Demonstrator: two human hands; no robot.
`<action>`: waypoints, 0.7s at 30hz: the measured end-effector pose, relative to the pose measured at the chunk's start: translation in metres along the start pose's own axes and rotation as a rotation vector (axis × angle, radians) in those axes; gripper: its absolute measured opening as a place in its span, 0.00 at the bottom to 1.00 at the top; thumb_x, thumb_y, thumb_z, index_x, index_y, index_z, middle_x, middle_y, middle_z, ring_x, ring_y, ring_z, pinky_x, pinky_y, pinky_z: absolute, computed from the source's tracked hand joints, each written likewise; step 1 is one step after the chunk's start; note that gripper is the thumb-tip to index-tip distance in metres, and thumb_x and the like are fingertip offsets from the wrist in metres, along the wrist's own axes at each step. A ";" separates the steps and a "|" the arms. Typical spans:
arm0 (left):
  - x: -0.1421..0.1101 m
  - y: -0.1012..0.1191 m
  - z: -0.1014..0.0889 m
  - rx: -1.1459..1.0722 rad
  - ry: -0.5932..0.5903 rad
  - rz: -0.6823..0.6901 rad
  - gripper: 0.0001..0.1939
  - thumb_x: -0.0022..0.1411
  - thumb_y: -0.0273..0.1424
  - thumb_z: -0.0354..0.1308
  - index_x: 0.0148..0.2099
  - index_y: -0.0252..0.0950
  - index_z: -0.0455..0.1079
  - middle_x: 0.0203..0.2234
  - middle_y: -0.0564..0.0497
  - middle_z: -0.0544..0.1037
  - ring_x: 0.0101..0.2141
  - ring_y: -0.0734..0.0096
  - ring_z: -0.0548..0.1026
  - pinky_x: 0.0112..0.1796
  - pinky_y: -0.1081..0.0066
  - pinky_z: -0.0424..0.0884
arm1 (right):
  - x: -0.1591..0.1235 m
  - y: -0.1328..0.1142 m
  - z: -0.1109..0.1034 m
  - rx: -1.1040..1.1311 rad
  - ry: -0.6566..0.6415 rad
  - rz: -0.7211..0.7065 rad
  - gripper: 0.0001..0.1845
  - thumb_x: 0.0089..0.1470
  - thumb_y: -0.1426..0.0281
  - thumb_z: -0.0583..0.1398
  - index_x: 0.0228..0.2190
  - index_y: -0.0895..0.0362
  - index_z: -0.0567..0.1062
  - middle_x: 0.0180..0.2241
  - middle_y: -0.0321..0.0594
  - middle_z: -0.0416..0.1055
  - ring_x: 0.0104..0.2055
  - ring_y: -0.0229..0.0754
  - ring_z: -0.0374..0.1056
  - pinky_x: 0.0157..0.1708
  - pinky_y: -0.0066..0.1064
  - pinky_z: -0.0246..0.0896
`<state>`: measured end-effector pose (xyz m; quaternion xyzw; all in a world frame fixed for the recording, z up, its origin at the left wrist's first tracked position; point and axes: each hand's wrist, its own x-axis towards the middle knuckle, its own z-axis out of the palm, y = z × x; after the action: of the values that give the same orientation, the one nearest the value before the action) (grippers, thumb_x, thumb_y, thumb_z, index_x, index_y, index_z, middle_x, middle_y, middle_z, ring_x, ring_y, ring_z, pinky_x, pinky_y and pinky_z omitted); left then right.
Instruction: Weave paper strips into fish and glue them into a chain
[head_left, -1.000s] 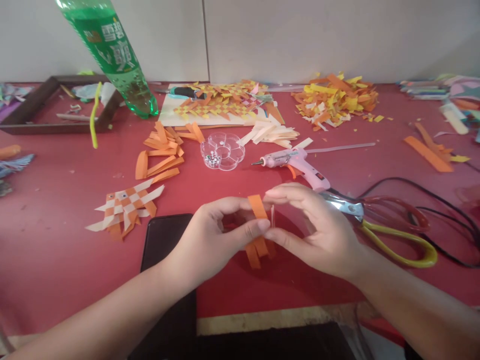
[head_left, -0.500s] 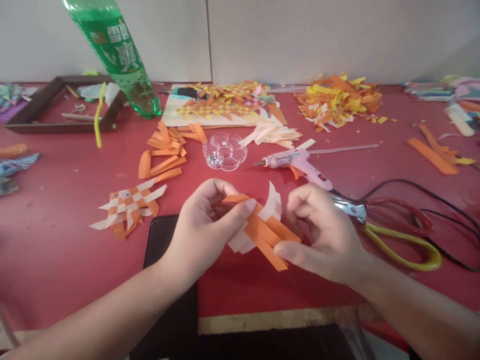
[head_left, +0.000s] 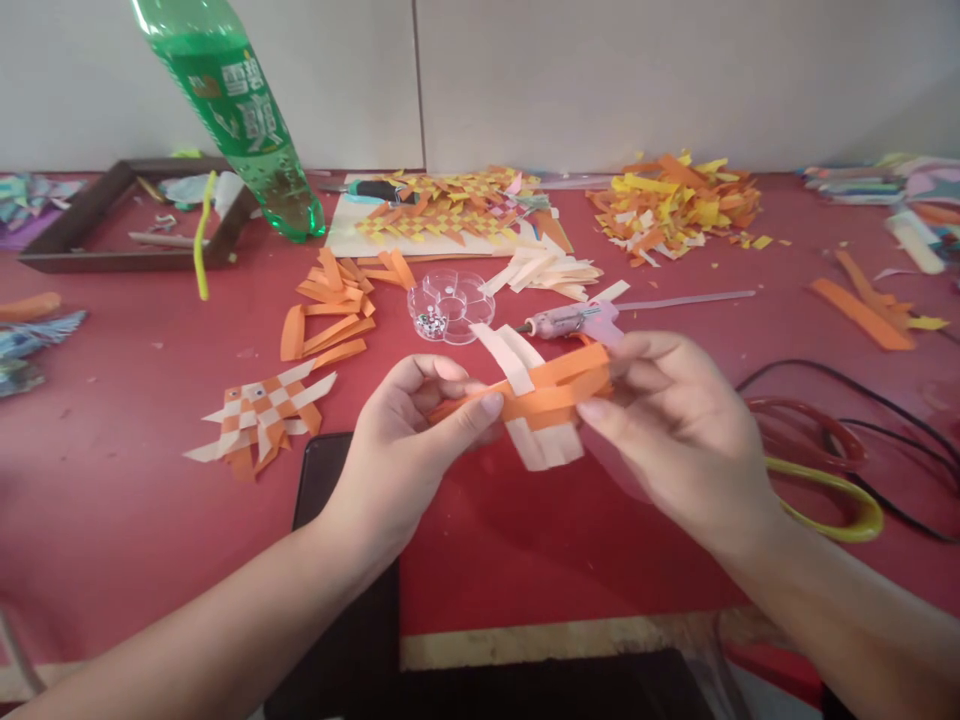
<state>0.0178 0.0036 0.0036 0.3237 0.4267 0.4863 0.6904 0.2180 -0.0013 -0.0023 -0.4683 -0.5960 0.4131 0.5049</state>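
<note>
Between my two hands is a bundle of woven paper strips (head_left: 551, 392), orange ones running sideways and cream ones crossing them. My left hand (head_left: 427, 425) pinches the left end between thumb and fingers. On the right end, the thumb and fingers of my right hand (head_left: 667, 430) close on the orange strips. The cream ends stick out above and below. A finished-looking woven paper fish (head_left: 262, 415) in orange and cream, with small eyes, lies to the left. Beyond the hands are loose orange strips (head_left: 334, 300) and cream strips (head_left: 547, 268).
A pink glue gun (head_left: 566, 320) lies behind my right hand, beside a clear divided tray (head_left: 452, 305) holding small eyes. Scissors (head_left: 832, 500) and a black cable (head_left: 892, 410) are at right. A green bottle (head_left: 247, 120), wooden frame (head_left: 112, 262) and paper scraps (head_left: 682, 205) stand farther back.
The woven strips have turned from slanting down to the right to nearly level, slightly raised at the right. My right hand has moved right and closed on their end.
</note>
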 end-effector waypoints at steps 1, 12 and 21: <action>-0.001 -0.001 0.000 0.011 -0.034 -0.028 0.13 0.56 0.26 0.68 0.35 0.37 0.64 0.29 0.57 0.77 0.33 0.76 0.77 0.38 0.73 0.75 | 0.001 0.001 -0.001 0.014 0.045 -0.005 0.13 0.56 0.72 0.62 0.42 0.49 0.67 0.38 0.35 0.76 0.40 0.41 0.76 0.36 0.33 0.75; -0.002 0.000 0.000 0.159 -0.158 -0.250 0.14 0.57 0.29 0.68 0.36 0.37 0.64 0.25 0.57 0.80 0.29 0.80 0.77 0.33 0.79 0.69 | 0.003 0.000 0.000 0.055 0.144 0.051 0.13 0.47 0.71 0.70 0.35 0.49 0.74 0.29 0.30 0.78 0.30 0.37 0.77 0.26 0.25 0.75; -0.002 -0.002 -0.002 0.223 -0.116 -0.231 0.13 0.60 0.30 0.66 0.35 0.37 0.61 0.27 0.55 0.83 0.30 0.77 0.79 0.35 0.78 0.69 | -0.005 0.004 0.000 -0.449 0.141 -0.364 0.11 0.52 0.78 0.66 0.36 0.51 0.79 0.40 0.35 0.80 0.41 0.39 0.77 0.39 0.30 0.76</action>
<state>0.0167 0.0014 0.0020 0.3746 0.4717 0.3339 0.7250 0.2192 -0.0054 -0.0071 -0.4813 -0.7100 0.1398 0.4946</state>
